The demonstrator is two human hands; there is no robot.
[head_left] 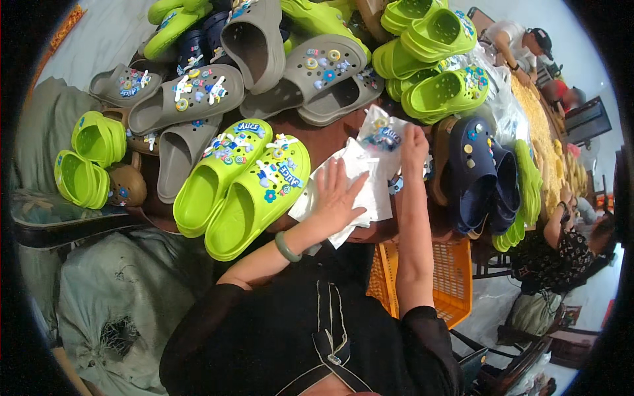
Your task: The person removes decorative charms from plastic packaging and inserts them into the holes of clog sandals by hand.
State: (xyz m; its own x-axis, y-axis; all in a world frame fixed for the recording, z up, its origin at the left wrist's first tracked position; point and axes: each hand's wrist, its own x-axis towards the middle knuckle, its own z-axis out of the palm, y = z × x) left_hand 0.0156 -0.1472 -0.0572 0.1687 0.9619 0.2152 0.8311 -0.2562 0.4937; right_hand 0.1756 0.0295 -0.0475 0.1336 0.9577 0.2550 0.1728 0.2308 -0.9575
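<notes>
At the far edge of flat white paper sheets [360,206], pressed by the spread-fingered left hand [335,198], a small clear plastic bag of colourful charms [383,136] is apparently pinched by the right hand [415,144]; judged light, limp, slippery, best edge-gripped.

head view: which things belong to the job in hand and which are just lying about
Likely the job:
- clear packet of charms, pinched by the right hand
- white papers, under the left hand
- charm-covered green clogs, closest to the left hand

Seemingly just lying about:
- orange basket
- big sack
</notes>
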